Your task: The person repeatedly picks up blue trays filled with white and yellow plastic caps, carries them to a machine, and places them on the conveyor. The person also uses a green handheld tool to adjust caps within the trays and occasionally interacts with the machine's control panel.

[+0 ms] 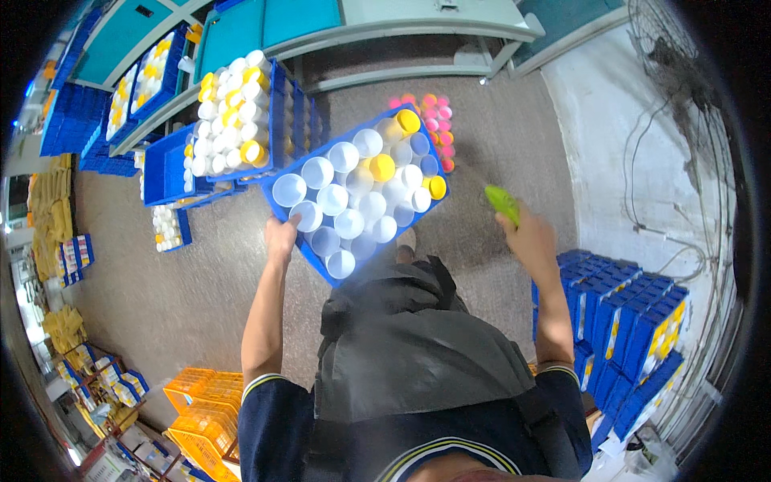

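My left hand grips the near left corner of a blue crate, which tilts in front of me. Inside stand several translucent white cups, some upright with their round mouths showing. A few yellow-topped ones sit toward the far right end. Out to the right, apart from the crate, my right hand is closed around a bright green, elongated object; its exact kind is not clear.
Stacked blue crates of white and yellow containers stand at far left. Pink-topped containers lie on the floor beyond my crate. More blue crates line the right wall, orange crates are at lower left, and a workbench spans the back.
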`<action>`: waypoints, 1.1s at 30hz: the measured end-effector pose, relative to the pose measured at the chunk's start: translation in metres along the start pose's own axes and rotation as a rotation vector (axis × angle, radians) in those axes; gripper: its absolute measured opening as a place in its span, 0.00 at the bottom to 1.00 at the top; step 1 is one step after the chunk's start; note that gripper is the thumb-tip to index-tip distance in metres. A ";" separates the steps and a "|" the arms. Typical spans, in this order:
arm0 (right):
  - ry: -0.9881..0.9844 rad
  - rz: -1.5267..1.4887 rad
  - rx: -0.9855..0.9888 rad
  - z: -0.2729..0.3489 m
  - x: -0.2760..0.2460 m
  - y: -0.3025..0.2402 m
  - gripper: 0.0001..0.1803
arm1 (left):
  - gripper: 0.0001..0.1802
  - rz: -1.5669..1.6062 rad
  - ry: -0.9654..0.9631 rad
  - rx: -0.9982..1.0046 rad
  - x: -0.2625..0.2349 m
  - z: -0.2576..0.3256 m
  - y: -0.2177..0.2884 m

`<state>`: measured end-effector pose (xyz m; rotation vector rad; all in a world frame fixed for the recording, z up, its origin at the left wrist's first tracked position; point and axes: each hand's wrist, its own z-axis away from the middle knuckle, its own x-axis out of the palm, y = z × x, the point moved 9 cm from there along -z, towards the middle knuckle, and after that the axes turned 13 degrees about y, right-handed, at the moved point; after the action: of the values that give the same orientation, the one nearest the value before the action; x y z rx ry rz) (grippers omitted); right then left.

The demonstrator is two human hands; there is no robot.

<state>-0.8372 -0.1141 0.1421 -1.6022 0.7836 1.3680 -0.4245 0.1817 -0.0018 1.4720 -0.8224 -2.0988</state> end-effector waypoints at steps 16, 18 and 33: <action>-0.088 -0.532 0.612 -0.144 0.112 -0.041 0.20 | 0.17 0.980 -0.114 -0.500 -0.063 -0.387 0.085; -0.180 -0.499 0.691 -0.149 0.133 -0.063 0.23 | 0.13 1.029 -0.037 -0.555 -0.065 -0.469 0.082; -0.237 -0.203 0.693 -0.164 0.147 -0.119 0.24 | 0.30 0.675 -0.030 -0.785 -0.030 -0.794 0.070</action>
<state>-0.6316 -0.2006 0.0271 -0.9288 0.8075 0.9651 0.3357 -0.0204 -0.1354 0.6225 -0.3401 -1.6183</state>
